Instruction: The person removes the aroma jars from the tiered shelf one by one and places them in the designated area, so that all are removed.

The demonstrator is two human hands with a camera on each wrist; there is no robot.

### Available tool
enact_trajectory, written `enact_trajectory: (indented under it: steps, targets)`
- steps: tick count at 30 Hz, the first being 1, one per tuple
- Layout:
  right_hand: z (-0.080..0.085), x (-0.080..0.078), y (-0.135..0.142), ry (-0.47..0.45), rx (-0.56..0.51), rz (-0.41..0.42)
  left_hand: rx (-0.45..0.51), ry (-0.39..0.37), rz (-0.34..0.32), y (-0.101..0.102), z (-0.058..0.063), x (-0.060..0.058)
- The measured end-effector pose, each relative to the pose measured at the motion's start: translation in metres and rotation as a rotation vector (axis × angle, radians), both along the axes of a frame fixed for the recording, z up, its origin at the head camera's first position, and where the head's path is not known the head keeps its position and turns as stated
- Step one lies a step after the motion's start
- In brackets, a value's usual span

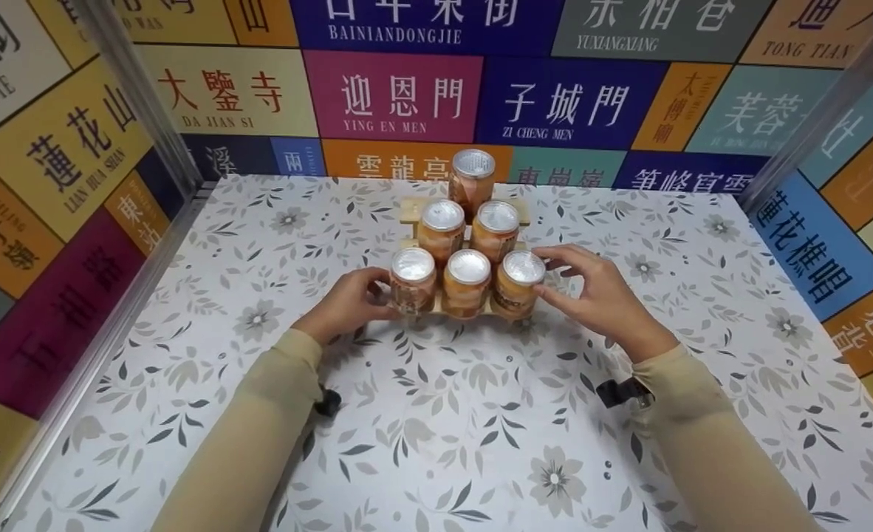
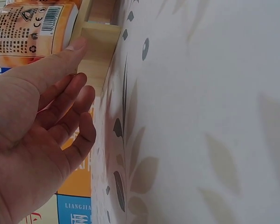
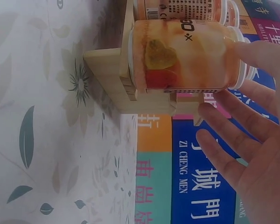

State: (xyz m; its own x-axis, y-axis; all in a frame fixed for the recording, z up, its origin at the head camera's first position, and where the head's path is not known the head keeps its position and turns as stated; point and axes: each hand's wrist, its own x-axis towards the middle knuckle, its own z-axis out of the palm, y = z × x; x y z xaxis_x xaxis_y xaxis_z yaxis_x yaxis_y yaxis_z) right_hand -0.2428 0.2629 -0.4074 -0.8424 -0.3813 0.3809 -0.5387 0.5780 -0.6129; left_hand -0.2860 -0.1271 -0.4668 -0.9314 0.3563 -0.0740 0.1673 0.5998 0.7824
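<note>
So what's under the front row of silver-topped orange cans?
A pale wooden stepped rack supports those three cans; the wood directly beneath their bases is hidden.

Six orange cylindrical cans with silvery lids (image 1: 467,290) stand on a tiered pale-wood rack (image 1: 410,211); the bare left hand (image 1: 346,301) is at its left, the bare right hand (image 1: 600,290) at its right.

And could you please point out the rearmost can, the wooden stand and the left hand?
Rearmost can (image 1: 472,189): head view, on its side.
Wooden stand (image 3: 106,70): right wrist view, on a bare panel.
Left hand (image 1: 346,299): head view, on its back.
</note>
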Motion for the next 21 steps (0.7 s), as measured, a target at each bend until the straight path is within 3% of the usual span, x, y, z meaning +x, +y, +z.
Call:
enact_trajectory:
  steps: [9,21]
  targets:
    - [0.002,-0.005,-0.003,-0.004,0.032,0.005,0.012,0.041,-0.037,-0.003,-0.003,0.001]
    - [-0.005,-0.009,-0.014,-0.011,0.008,-0.011,0.014,0.037,-0.03,-0.003,-0.001,0.0]
